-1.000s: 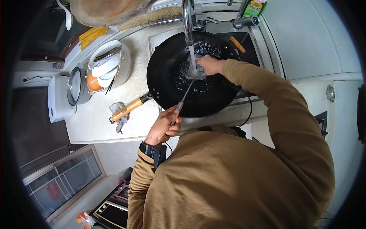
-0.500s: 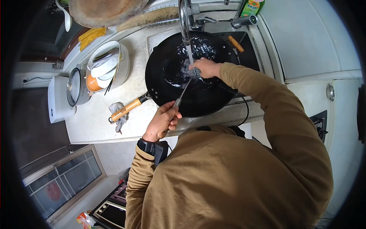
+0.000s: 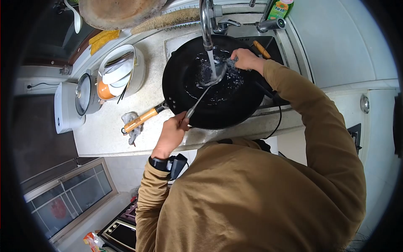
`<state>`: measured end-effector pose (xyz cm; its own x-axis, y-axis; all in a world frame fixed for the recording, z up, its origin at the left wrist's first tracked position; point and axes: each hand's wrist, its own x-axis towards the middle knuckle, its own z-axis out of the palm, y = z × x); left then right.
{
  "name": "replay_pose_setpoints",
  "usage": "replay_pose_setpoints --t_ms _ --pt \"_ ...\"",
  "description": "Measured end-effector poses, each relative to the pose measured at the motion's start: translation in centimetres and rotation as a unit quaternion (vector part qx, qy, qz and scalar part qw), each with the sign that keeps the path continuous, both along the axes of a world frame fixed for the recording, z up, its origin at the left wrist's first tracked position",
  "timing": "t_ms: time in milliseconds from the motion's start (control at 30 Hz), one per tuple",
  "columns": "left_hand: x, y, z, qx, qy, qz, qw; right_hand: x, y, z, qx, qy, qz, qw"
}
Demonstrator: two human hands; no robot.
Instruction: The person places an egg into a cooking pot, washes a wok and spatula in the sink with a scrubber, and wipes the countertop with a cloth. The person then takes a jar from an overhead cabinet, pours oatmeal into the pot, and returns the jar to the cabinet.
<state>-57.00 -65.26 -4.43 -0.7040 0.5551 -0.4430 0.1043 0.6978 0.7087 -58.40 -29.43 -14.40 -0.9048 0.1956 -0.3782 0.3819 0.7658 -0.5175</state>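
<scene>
Water runs from the chrome faucet into a large black wok lying over the sink. My left hand is closed around the handle of a metal ladle, whose bowl is under the stream. To the right of the ladle's bowl, my right hand grips a grey mesh scrubber, partly covered by the fingers. The wok's wooden handle points left over the counter, across a grey rag.
A white pot with stacked dishes stands on the left counter, beside a glass-lidded pot and a white appliance. A green bottle stands behind the sink. Another wooden handle shows at the wok's right.
My right hand has moved right with the scrubber, away from the ladle's bowl. The ladle's bowl has come into clear view under the water. My left hand has shifted slightly left.
</scene>
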Motion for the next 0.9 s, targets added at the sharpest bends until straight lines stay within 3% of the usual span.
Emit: replay_pose_setpoints --t_ms 33,67,133,200,267,333,400,500,533,600,700,900 --pt "-0.5 -0.4 0.4 0.019 -0.137 0.045 0.989 0.1 0.1 -0.4 -0.013 0.017 -0.031 0.999" --pt "-0.9 -0.9 0.5 0.017 -0.137 0.045 0.989 0.2 0.1 -0.8 -0.025 0.034 -0.063 0.997" --pt "-1.6 -1.6 0.5 0.117 -0.403 0.173 0.891 -0.1 -0.5 -1.4 -0.047 0.047 -0.090 0.994" --pt "-1.8 -1.7 0.2 0.134 -0.433 0.196 0.870 -0.2 -1.6 -1.8 -0.211 -0.003 -0.192 0.959" --pt "-2.1 -1.7 0.1 0.174 -0.510 0.242 0.807 -0.4 -3.5 -2.6 -0.286 0.025 -0.160 0.945" --pt "-2.2 -1.8 -0.5 0.174 -0.526 0.255 0.793 -0.7 -5.9 -2.8 -0.300 0.014 -0.051 0.952" --pt "-2.2 -1.7 -0.6 0.176 -0.540 0.269 0.778 -0.6 -8.0 -3.9 -0.132 0.160 0.074 0.975" --pt "-1.8 -1.6 -0.6 0.172 -0.530 0.269 0.785 -2.6 -7.0 -5.0 -0.138 0.152 0.146 0.968" --pt "-1.8 -1.7 -0.8 0.176 -0.527 0.267 0.787 -3.1 -6.6 -6.0 -0.086 0.200 0.172 0.961" --pt "-1.5 -1.4 -0.6 0.182 -0.524 0.264 0.789 -3.1 -5.8 -7.2 -0.120 0.035 0.069 0.990" --pt "-1.0 -0.6 0.1 0.174 -0.491 0.268 0.810 -1.2 -7.2 -3.8 -0.071 -0.002 0.027 0.997" --pt "-0.9 -0.2 0.2 0.147 -0.463 0.261 0.834 -1.1 -7.7 -3.3 -0.065 0.169 0.150 0.972"
